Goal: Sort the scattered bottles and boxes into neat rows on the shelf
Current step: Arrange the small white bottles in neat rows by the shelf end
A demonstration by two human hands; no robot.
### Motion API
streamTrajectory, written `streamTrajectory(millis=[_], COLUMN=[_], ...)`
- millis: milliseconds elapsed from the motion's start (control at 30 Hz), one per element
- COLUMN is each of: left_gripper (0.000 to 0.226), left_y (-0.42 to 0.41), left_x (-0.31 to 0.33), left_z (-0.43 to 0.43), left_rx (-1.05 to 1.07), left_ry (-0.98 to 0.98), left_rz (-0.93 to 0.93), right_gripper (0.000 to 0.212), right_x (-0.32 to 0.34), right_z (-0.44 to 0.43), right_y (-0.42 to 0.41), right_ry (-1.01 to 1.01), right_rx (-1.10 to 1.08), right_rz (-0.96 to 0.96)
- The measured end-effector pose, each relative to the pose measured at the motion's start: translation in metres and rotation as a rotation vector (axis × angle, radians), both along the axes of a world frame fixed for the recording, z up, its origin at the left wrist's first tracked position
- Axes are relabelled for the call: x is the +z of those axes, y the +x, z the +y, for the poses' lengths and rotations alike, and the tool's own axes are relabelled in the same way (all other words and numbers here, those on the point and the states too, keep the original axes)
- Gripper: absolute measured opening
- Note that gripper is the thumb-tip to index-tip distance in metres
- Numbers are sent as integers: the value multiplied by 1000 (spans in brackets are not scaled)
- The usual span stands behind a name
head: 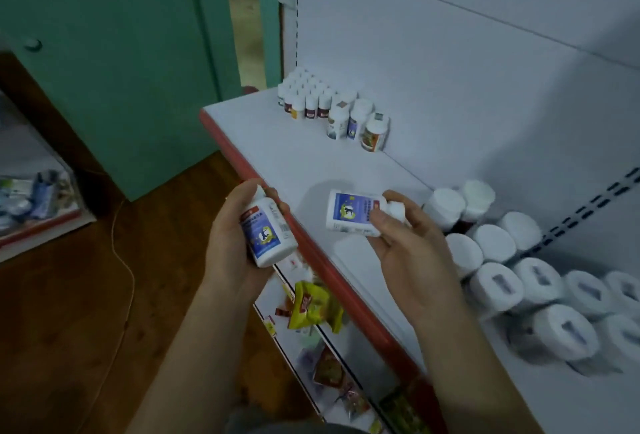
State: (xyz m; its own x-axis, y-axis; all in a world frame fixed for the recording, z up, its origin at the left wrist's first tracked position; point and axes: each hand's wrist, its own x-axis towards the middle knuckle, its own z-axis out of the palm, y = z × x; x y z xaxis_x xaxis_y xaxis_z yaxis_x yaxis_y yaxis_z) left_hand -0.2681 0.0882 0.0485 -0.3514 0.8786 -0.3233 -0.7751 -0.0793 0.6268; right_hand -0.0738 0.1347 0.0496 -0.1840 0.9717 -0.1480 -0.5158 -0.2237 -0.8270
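**Item 1.** White round plastic bottle with a blue-and-purple label [268, 236]. Held in the left hand [235, 236], fingers and thumb wrapped round the body. Roughly upright, slightly tilted, base lowest and cap end covered by the fingers. Hangs just off the front of the white flat shelf with red front edge [277, 142], touching nothing else.

**Item 2.** Second white bottle of the same label [349, 213]. Held on its side above the shelf in the right hand [405, 246], cap pointing right. Pinched near the cap end between thumb and fingertips, with the base end free.

**Already standing on the shelf:**
- Block of small white-capped bottles [304, 97] in tight rows at the far back corner.
- Trio of larger labelled bottles [356, 121] just beside that block.
- Cluster of wide white-capped bottles [502, 270] on the near right, against the back panel.
- Bare shelf between the far groups and the near cluster.

**Handling, by judgement:**
- Probably light and stiff-walled.
- Unlikely to break if knocked.
- Smooth label wrap probably a little slippery.
- Contents may shift and rattle.

**Where to take hold:**
- Round the mid-body for carrying.
- From above by the cap for lowering into a tight row without toppling neighbours.

**Below.** Lower shelf of yellow and mixed snack packets [311, 305], no part of the sorting.
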Motion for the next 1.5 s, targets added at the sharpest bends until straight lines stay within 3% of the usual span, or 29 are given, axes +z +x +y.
streamTrajectory(millis=[100, 200, 333, 467, 533, 600, 667, 933, 1267, 1333, 1400, 1500], left_gripper=[8, 11, 17, 9, 16, 29, 27, 34, 36, 32, 29, 22], left_y=[-28, -57, -94, -120, -128, -131, -133, -139, -135, -133, -131, -123], left_x=[-7, -11, -16, -26, -31, -34, -38, -55, -49, -48, -44, -37], left_z=[64, 131, 206, 254, 268, 275, 278, 284, 285, 283, 283, 281], left_rx=[-68, -181, -342, -477, -530, -580, -626, -774, -849, -854, -855, -873], left_ry=[12, 17, 12, 24, 5, -20, -45, -8, 117, 145, 187, 254], left_rz=[13, 76, 105, 83, 95, 127, 126, 7, 25, 37, 68, 74], right_gripper=[45, 35, 36, 39, 40, 42, 45, 48, 57, 52, 34, 38], right_x=[-15, -28, -27, -7, 3, 10, 15, 14, 6, 7, 7, -2], right_z=[30, 64, 118, 172, 197, 216, 228, 247, 241, 229, 209, 179], right_y=[-24, -49, -69, -80, -86, -91, -97, -105, -109, -112, -121, -146], right_ry=[58, 103, 212, 325, 427, 470, 450, 412, 394, 453, 523, 399], right_rx=[-173, -358, -564, -425, -279, -124, -51, -12, -118, -263, -461, -358], right_rz=[-126, -286, -687, -1221, -1498, -1672, -1758, -1878, -1890, -1766, -1526, -1245])
